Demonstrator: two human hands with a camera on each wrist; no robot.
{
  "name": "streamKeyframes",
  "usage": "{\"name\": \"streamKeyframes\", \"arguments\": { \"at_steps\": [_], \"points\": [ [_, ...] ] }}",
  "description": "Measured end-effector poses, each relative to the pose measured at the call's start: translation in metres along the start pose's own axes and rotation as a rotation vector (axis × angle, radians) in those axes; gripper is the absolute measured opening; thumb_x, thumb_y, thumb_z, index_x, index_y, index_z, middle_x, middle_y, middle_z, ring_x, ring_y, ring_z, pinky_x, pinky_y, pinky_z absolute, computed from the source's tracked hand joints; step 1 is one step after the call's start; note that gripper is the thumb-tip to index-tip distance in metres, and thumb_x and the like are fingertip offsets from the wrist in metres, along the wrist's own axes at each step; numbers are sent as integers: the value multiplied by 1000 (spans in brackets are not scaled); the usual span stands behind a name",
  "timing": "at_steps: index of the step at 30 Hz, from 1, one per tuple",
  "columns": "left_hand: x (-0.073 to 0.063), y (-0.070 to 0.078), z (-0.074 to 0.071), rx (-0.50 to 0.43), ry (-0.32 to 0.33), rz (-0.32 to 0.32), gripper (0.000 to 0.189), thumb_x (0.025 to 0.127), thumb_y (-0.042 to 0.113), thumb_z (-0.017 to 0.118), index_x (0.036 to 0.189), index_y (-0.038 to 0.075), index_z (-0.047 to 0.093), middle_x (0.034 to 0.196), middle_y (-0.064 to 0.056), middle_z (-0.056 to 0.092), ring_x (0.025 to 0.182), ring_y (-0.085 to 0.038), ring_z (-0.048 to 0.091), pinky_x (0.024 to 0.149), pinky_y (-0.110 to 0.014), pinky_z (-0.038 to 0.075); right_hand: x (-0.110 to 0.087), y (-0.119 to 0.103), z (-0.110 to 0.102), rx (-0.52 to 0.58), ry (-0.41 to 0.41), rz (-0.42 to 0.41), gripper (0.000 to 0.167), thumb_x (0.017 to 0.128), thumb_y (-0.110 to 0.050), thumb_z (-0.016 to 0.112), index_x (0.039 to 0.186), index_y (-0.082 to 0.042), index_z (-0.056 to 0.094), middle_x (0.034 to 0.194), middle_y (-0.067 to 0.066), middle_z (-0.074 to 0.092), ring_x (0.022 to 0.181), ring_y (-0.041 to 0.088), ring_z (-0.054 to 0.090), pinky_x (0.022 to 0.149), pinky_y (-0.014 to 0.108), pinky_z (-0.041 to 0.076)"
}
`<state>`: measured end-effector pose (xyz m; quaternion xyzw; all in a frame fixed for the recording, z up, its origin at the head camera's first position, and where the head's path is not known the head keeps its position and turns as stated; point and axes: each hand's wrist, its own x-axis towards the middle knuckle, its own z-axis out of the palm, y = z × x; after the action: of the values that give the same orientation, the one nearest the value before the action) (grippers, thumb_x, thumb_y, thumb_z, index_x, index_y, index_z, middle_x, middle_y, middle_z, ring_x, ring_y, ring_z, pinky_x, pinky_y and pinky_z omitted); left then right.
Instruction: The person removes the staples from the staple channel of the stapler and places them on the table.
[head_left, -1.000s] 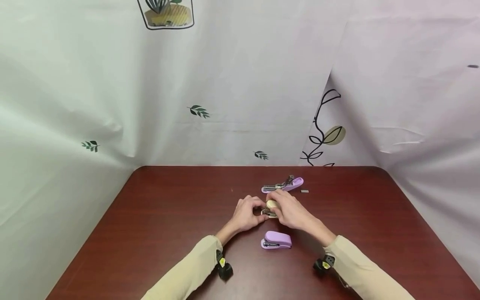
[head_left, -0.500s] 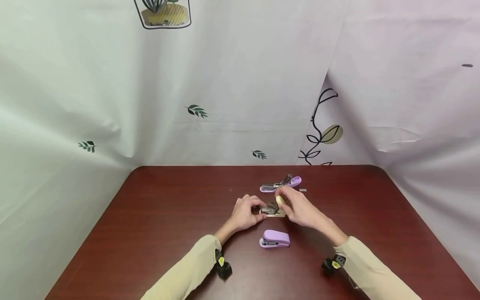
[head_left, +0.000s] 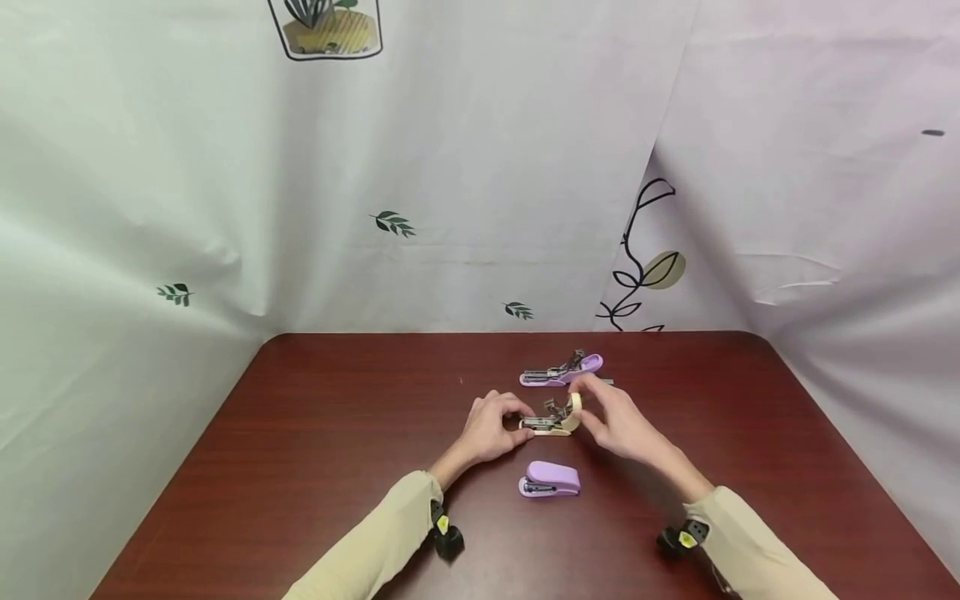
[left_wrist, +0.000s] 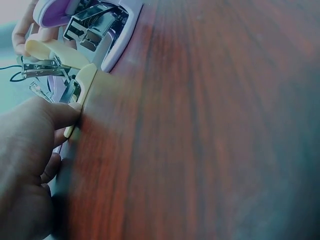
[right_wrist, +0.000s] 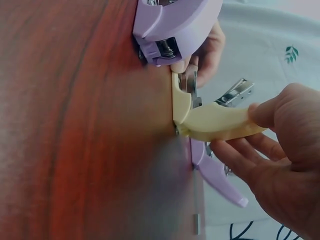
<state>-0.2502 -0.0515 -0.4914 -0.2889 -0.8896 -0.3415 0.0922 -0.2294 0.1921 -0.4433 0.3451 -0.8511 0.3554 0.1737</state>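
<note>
A cream stapler (head_left: 553, 432) stands on the table with its top cover swung far back and its metal staple channel exposed. My left hand (head_left: 491, 427) pinches the front end of its base between thumb and fingers. With thumb and fingertips my right hand (head_left: 618, 423) grips the raised cream cover (right_wrist: 220, 122), which stands steeply up from the base. A metal piece with a spring juts out under that cover in the left wrist view. The left fingers hide the base's front tip.
Nearer the person lies a closed purple stapler (head_left: 551, 478). Behind the cream one, a second purple stapler (head_left: 549, 378) lies spread open. Beside it is a short grey strip of staples (right_wrist: 196, 224). A printed pale cloth (head_left: 465, 167) hangs behind the table's far edge.
My right hand has moved right, swinging the cream cover up and back from over the base, so the metal channel now shows. My left hand has kept its place on the base.
</note>
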Motion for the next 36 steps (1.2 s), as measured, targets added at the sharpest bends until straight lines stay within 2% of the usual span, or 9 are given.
{"name": "streamKeyframes", "arguments": {
  "at_steps": [3,10,14,17,22,27,31,36],
  "points": [
    [0,-1,1,-8,-2,1,19,76,23,85,93,22,78,89,13,67,81,-10,49,76,-34,35,-6,2,0,25,22,39,36,80,12,72,109,-4,57,98,3,64,89,20,65,77,42,53],
    [0,-2,0,-10,-4,-8,18,76,23,85,92,22,78,89,14,67,81,-9,48,76,-34,35,-16,7,3,201,49,143,37,83,19,66,111,-1,54,102,10,65,93,29,69,82,41,55],
    [0,-1,0,-17,-6,-9,17,76,23,85,92,22,77,89,14,66,81,-9,48,76,-34,34,-21,9,2,239,73,167,34,84,20,65,109,0,54,102,10,67,95,29,69,83,34,54],
    [0,-1,0,-22,-4,-3,17,76,22,85,91,22,77,88,14,66,80,-10,48,76,-35,34,-25,10,1,248,93,174,34,84,20,65,110,2,53,103,13,68,97,31,68,83,25,53],
    [0,-1,0,-19,-2,2,17,76,21,85,91,22,77,88,14,66,80,-10,49,75,-35,35,-32,11,0,246,112,179,34,83,21,65,110,6,51,106,17,68,100,32,67,84,18,49],
    [-1,-2,1,-18,1,9,17,76,21,84,91,22,77,88,14,66,80,-9,48,75,-35,34,-37,13,-1,234,103,221,33,84,21,65,109,6,50,106,16,67,99,26,67,83,16,48],
    [-1,-2,1,-22,7,10,17,76,21,85,91,22,77,88,14,66,79,-9,48,75,-35,34,-40,16,0,219,92,238,33,84,21,65,109,5,49,106,17,67,100,27,67,82,14,48],
    [0,-2,1,-23,5,8,17,76,21,85,91,22,77,87,14,66,79,-9,48,75,-35,34,-40,14,-1,190,86,284,35,83,19,67,110,3,50,106,17,68,97,30,68,80,22,52]
  ]
}}
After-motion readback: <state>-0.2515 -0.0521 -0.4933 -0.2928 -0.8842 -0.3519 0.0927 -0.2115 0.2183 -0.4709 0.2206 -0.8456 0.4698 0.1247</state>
